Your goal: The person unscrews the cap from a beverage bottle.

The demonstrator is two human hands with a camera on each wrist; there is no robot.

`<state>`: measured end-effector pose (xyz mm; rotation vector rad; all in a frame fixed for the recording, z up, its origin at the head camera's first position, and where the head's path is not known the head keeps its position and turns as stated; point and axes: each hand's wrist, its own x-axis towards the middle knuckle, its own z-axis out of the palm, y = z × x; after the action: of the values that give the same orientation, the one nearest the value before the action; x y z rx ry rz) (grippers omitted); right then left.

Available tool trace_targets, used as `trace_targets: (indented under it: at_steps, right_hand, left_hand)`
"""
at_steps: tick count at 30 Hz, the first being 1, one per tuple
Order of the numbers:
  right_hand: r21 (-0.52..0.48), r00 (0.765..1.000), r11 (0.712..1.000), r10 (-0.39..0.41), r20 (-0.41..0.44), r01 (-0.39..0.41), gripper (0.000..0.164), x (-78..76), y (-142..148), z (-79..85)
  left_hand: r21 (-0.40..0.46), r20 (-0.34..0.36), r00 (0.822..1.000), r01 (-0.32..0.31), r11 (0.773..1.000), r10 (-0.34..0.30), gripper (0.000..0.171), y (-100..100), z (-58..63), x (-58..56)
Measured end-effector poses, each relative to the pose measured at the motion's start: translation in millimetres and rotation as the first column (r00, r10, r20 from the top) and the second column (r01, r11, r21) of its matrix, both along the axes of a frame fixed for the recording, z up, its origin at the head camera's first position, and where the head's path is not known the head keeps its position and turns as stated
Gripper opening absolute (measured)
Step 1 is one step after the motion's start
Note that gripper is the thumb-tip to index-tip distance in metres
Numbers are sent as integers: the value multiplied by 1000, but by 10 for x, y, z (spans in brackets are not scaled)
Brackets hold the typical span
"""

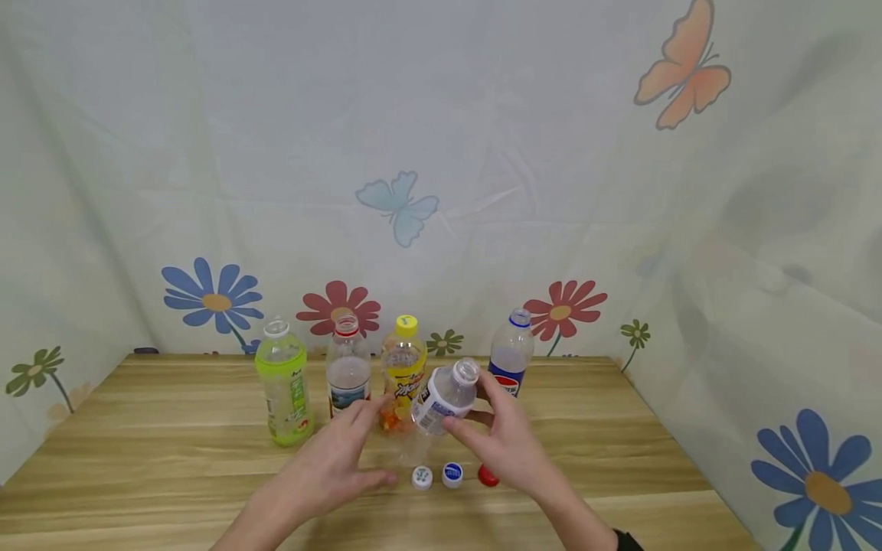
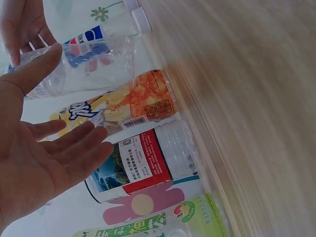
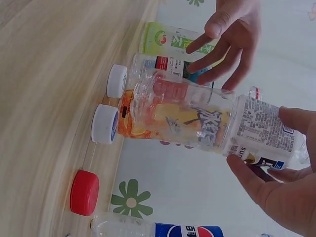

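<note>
My right hand [image 1: 508, 442] grips a clear plastic bottle [image 1: 448, 396] with a white label around its upper part. The bottle has no cap, tilts to the right and is raised off the table, as the right wrist view shows. To its left my left hand [image 1: 329, 461] is held with fingers spread, holding nothing; in the left wrist view its thumb overlaps the bottle, and I cannot tell if they touch. Below lie a white cap with greenish print [image 1: 422, 478], a white cap with a blue top [image 1: 452, 475] and a red cap [image 1: 488, 476].
Across the wooden table [image 1: 172, 428] stand an uncapped green-labelled bottle [image 1: 284, 390], an uncapped water bottle [image 1: 347, 367], a yellow-capped drink bottle [image 1: 405, 360] and an uncapped blue-labelled bottle [image 1: 511, 356]. Behind them hangs a flowered curtain [image 1: 276, 191].
</note>
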<state>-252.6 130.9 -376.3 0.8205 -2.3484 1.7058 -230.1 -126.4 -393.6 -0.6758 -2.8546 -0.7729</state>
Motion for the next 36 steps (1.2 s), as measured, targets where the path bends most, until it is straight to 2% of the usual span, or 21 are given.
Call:
trace_targets:
  at_steps: [8, 13, 23, 32, 36]
  right_hand:
    - [77, 992, 990, -115, -47, 119, 58, -31, 37, 27]
    - [109, 987, 982, -149, -56, 154, 58, -48, 66, 32]
    - [150, 963, 959, -213, -167, 239, 61, -119, 92, 34]
    - [208, 955, 935, -262, -141, 287, 66, -209, 51, 25]
    - [210, 951, 932, -265, -157, 294, 65, -268, 20, 42]
  left_hand:
    - [-23, -1, 1000, -25, 999, 25, 94, -2, 3, 5]
    - [-31, 1, 1000, -31, 999, 31, 94, -3, 2, 11]
    - [-33, 31, 999, -28, 999, 29, 93, 4, 3, -17]
    - [-32, 39, 999, -30, 999, 31, 93, -6, 1, -16]
    - [-33, 40, 999, -33, 999, 34, 93, -13, 3, -13]
